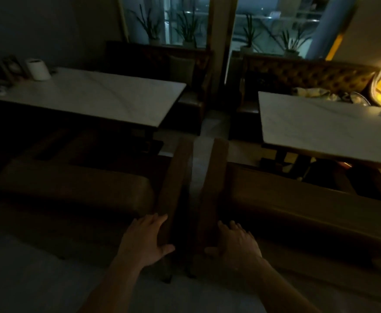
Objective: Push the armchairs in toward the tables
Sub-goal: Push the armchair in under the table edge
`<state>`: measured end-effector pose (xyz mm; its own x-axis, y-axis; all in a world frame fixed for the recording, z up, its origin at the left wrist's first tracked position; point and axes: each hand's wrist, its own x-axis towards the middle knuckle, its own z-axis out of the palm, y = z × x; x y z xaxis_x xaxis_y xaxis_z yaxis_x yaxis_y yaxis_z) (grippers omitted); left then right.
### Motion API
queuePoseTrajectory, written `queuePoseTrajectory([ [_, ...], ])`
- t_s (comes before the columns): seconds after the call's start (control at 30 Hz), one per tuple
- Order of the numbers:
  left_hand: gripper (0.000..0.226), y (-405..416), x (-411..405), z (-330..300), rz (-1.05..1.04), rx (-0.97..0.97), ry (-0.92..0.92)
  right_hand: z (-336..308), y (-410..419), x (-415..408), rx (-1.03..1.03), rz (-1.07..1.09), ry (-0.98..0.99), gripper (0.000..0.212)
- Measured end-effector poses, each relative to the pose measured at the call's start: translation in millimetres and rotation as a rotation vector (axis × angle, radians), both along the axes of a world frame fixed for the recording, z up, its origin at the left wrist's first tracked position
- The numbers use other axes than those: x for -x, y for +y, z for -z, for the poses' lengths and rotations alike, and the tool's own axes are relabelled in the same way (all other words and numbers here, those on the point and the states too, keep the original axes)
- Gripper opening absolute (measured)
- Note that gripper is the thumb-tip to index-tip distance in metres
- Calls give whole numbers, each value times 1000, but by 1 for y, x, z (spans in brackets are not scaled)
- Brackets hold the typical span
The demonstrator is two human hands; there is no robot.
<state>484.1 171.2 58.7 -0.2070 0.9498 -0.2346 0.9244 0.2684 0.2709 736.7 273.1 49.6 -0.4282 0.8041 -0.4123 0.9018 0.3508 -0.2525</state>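
Two brown padded armchairs stand side by side in a dim room, backs toward me. The left armchair [72, 188] faces the left white marble-top table [99, 98]; the right armchair [309, 211] faces the right white table [320, 129]. A narrow strip of floor separates their inner armrests. My left hand [146, 240] grips the rear corner of the left armchair's inner armrest, fingers over the top and thumb on the back. My right hand [232, 245] grips the matching corner of the right armchair in the same way.
Tufted booth sofas [298, 73] sit behind both tables under a window with potted plants [187, 30]. A white paper roll [38, 69] stands on the left table's far corner. Dishes and crumpled napkins [334, 96] lie at the right table's back. A pillar [221, 41] splits the window.
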Motion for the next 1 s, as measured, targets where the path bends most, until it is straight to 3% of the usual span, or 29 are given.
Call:
queuePoseTrajectory([
  [0.23,93,-83,142,-15,-121,-22,7,-14,-71,174,3,-157,63,95],
  [0.5,95,-133,260,4,-234,-76,16,0,-105,317,-6,-236,43,99],
  [0.8,93,-152,406,63,-252,-24,-24,61,-122,451,78,-192,-51,89],
  [1.0,91,-149,491,96,-207,14,20,90,-129,493,50,-72,-87,88],
])
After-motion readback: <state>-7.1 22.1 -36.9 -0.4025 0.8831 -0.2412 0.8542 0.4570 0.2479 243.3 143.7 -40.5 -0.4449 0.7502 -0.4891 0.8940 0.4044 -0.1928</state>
